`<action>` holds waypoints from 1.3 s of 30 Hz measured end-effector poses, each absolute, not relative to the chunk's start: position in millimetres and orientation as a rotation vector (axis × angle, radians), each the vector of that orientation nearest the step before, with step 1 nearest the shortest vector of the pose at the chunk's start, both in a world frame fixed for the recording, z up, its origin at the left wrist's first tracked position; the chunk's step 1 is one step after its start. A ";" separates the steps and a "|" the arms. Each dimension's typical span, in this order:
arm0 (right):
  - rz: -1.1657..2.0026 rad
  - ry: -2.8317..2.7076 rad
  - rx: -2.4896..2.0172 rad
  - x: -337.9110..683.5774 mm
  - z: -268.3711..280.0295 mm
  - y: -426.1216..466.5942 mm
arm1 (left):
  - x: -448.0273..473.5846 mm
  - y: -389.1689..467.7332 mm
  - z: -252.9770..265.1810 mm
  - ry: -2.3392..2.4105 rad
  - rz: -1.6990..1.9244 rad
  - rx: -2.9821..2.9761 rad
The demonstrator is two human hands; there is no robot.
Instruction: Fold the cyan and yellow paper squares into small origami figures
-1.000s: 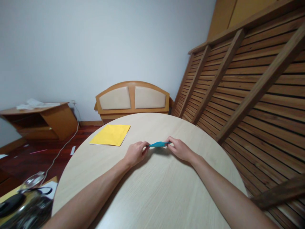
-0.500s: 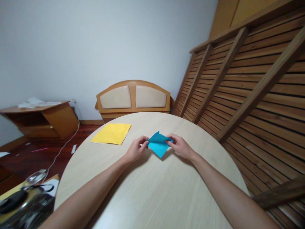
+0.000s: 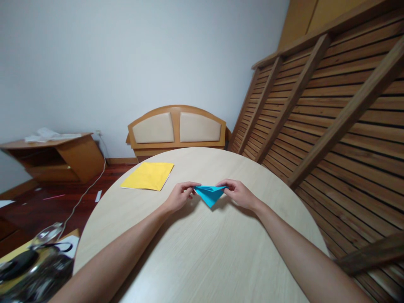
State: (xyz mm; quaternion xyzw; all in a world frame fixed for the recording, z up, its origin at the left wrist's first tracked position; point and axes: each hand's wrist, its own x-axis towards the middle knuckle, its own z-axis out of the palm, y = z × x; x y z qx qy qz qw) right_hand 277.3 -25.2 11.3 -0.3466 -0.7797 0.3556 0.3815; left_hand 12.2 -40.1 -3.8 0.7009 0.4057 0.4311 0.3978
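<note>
Between my two hands is a piece of blue folded paper (image 3: 211, 196), now a downward-pointing triangle with several layers along its top edge. My left hand (image 3: 181, 196) pinches its left corner between thumb and fingers. The right corner is gripped in the same way by my right hand (image 3: 237, 193). A shadow lies beneath the paper, over the pale round table (image 3: 202, 252); whether its lower tip touches the tabletop I cannot tell. Farther left on the table rests a flat stack of yellow paper (image 3: 147, 176), apart from both hands.
Beyond the table stands a padded wooden headboard (image 3: 176, 128). A slatted wooden frame (image 3: 315, 109) leans along the right side. On the left are a low wooden cabinet (image 3: 74, 158), a white cable (image 3: 85, 193) on the floor, and a glass pot with a black lid (image 3: 20, 265).
The blue paper has gone from a diamond with a raised upper point to a triangle, its upper part folded down or tipped away. Both hands still hold its side corners.
</note>
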 end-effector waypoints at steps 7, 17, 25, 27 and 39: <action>1.014 -2.101 -0.905 280.3 18.4 -31.3 | 15.3 -41.1 0.2 1.080 1.109 1.736; 1.194 -2.032 -0.949 257.2 19.5 -43.9 | 25.7 -50.4 6.5 1.040 1.116 1.836; 1.184 -1.992 -0.945 242.3 14.6 -46.5 | 33.7 -58.8 10.0 0.972 1.184 1.731; 1.148 -1.953 -0.968 240.9 12.6 -46.5 | 35.6 -59.8 10.3 0.970 1.221 1.658; 1.124 -1.934 -0.876 236.0 17.2 -51.9 | 41.7 -58.9 4.1 0.927 1.069 1.682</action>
